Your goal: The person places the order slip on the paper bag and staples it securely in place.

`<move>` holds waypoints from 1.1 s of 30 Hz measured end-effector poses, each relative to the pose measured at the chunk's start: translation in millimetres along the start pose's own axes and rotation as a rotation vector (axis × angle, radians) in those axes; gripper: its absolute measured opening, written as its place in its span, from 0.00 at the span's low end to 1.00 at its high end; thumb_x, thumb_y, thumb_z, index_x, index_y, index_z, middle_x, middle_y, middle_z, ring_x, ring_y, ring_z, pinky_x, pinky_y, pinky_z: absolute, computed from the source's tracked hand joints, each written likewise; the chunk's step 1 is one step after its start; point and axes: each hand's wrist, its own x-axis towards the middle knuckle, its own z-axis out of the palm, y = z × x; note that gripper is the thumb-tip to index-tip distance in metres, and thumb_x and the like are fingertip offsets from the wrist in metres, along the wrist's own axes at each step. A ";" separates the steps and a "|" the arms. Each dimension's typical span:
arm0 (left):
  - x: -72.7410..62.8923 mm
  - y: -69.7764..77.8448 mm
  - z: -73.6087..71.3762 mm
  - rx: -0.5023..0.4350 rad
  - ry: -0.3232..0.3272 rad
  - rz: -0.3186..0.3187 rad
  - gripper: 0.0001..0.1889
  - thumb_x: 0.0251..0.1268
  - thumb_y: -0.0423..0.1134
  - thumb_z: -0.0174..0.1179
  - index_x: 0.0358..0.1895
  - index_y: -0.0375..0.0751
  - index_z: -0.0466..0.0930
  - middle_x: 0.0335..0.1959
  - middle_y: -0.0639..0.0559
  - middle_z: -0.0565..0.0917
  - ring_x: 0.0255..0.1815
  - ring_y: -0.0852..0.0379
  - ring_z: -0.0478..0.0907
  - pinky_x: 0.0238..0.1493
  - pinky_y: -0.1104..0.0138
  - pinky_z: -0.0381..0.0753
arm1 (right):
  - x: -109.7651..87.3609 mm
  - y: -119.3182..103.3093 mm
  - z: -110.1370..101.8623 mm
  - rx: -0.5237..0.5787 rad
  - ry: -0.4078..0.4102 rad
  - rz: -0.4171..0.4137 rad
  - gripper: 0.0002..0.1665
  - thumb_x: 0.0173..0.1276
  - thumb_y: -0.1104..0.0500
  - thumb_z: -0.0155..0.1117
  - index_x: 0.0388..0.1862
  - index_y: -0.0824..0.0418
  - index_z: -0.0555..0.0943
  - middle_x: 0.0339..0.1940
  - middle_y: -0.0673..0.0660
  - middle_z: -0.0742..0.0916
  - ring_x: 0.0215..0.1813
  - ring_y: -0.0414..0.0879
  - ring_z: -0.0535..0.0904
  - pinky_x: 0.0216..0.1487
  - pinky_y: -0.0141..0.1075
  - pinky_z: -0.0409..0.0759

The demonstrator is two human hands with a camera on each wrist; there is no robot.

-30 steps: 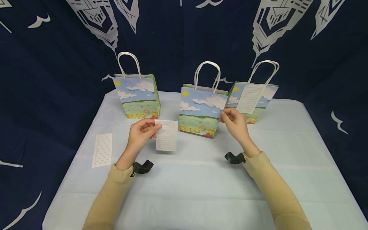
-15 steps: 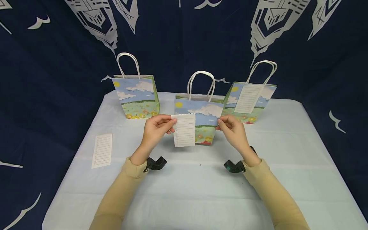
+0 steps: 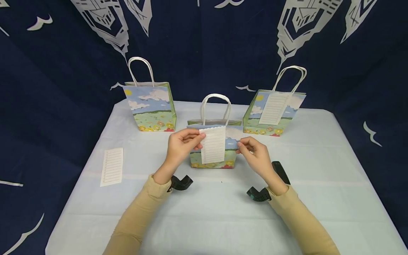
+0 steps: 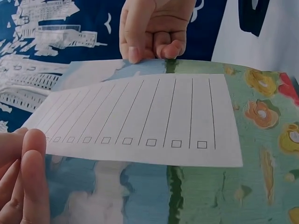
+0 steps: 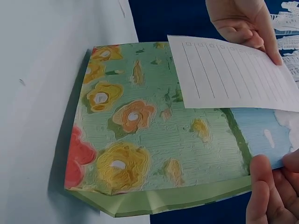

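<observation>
A white lined paper slip with a row of small checkboxes is pinched at its upper left corner by my left hand. It hangs in front of a paper gift bag printed with sky, meadow and flowers, covering the middle of its front. On the bag's right edge, my right hand pinches the side between thumb and fingers. In the left wrist view, the slip stands a little off the bag's face. The right wrist view shows the bag's flowered lower front and my right fingers at its edge.
A matching bag stands at the back left. Another bag at the back right has a lined slip on its front. One more lined slip lies flat on the white-covered table at the left.
My right hand has brought the middle bag nearer and slightly left, and it now stands straighter. My left hand has carried the slip rightward from beside the bag to in front of it.
</observation>
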 end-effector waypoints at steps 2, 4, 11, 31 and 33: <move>-1.5 -0.6 1.6 0.012 0.011 0.014 0.06 0.57 0.23 0.62 0.35 0.20 0.79 0.28 0.31 0.83 0.19 0.51 0.81 0.24 0.65 0.82 | -2.6 0.5 1.1 0.004 -0.001 -0.018 0.06 0.68 0.71 0.55 0.37 0.75 0.78 0.25 0.67 0.84 0.31 0.60 0.82 0.34 0.26 0.73; -3.2 -1.7 2.9 0.027 0.022 0.044 0.06 0.57 0.23 0.63 0.35 0.21 0.79 0.28 0.32 0.83 0.19 0.48 0.80 0.24 0.64 0.82 | -4.9 1.4 1.9 0.010 0.001 -0.028 0.05 0.67 0.72 0.55 0.37 0.75 0.78 0.25 0.66 0.84 0.31 0.59 0.82 0.35 0.26 0.74; -8.6 -7.3 8.1 0.031 0.074 0.128 0.08 0.56 0.21 0.62 0.34 0.22 0.72 0.26 0.30 0.82 0.18 0.43 0.79 0.24 0.62 0.82 | -11.4 7.1 3.6 0.017 0.002 -0.048 0.04 0.67 0.73 0.55 0.36 0.76 0.77 0.25 0.65 0.84 0.30 0.57 0.82 0.39 0.23 0.74; -9.6 -12.7 22.2 0.125 0.175 0.313 0.23 0.48 0.17 0.65 0.48 0.18 0.67 0.25 0.32 0.83 0.16 0.42 0.79 0.21 0.67 0.79 | -13.4 15.1 4.7 0.053 0.010 -0.106 0.03 0.64 0.76 0.57 0.35 0.76 0.78 0.25 0.65 0.84 0.28 0.57 0.81 0.38 0.23 0.75; -8.7 -15.0 21.9 0.120 0.177 0.324 0.23 0.48 0.17 0.65 0.48 0.18 0.67 0.25 0.32 0.83 0.15 0.43 0.79 0.21 0.67 0.79 | -12.9 14.6 4.1 0.038 0.009 -0.112 0.02 0.63 0.76 0.58 0.35 0.76 0.78 0.24 0.65 0.84 0.27 0.56 0.81 0.36 0.24 0.75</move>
